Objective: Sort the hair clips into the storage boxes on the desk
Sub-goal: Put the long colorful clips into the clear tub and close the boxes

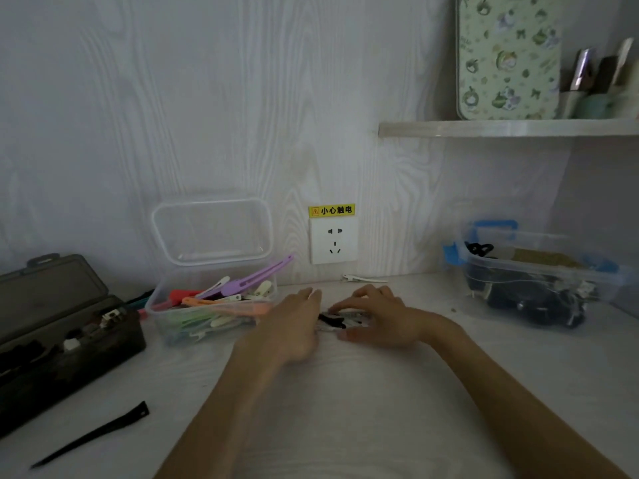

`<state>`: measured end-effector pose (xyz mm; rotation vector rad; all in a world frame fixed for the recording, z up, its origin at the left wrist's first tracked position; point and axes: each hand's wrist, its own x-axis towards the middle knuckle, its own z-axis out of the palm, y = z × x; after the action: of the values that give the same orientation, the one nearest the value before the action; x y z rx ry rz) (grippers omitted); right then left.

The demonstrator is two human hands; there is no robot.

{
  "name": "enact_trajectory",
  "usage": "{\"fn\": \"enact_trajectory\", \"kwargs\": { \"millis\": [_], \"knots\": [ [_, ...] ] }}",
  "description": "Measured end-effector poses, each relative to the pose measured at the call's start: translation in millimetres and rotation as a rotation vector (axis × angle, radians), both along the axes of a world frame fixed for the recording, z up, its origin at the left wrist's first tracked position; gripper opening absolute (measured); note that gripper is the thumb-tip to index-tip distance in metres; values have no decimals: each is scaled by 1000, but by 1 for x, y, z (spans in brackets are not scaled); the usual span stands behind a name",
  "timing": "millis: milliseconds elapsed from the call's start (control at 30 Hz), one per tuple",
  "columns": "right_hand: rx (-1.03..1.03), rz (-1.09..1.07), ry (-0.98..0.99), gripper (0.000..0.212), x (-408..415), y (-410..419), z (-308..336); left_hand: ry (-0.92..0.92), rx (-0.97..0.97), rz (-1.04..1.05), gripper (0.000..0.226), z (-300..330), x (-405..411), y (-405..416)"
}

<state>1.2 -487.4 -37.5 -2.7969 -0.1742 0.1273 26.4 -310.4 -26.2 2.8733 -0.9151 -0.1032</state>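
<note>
Together, our left hand (294, 323) and right hand (375, 318) rest on a small pile of clips (337, 321) between them. Fingers look loosely curled; we cannot tell any grip. Left of our left hand sits the clear box (207, 312).

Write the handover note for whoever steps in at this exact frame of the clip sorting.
Left hand: open, beside the small pile of black and pale clips mid-desk.
Right hand: fingers curled over that pile; grip unclear.
Done: clear lidded box holds colourful clips; blue-latched clear box holds dark items; dark grey case open.
Left: the pile, a white clip by the wall, a long black clip front left.
</note>
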Motion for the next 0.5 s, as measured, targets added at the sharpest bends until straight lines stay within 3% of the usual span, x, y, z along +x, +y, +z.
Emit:
{"fn": "enact_trajectory", "kwargs": {
  "millis": [100, 267, 500],
  "knots": [
    [50, 90, 33, 41, -3, -12, 4, 53, -19, -15, 63, -1, 3, 1],
    [60, -40, 148, 76, -16, -30, 19, 117, -148, -25, 69, -1, 11, 6],
    [87, 17, 6, 56, -15, -15, 13, 149, -341, -36, 59, -10, 16, -1]
  ]
}}
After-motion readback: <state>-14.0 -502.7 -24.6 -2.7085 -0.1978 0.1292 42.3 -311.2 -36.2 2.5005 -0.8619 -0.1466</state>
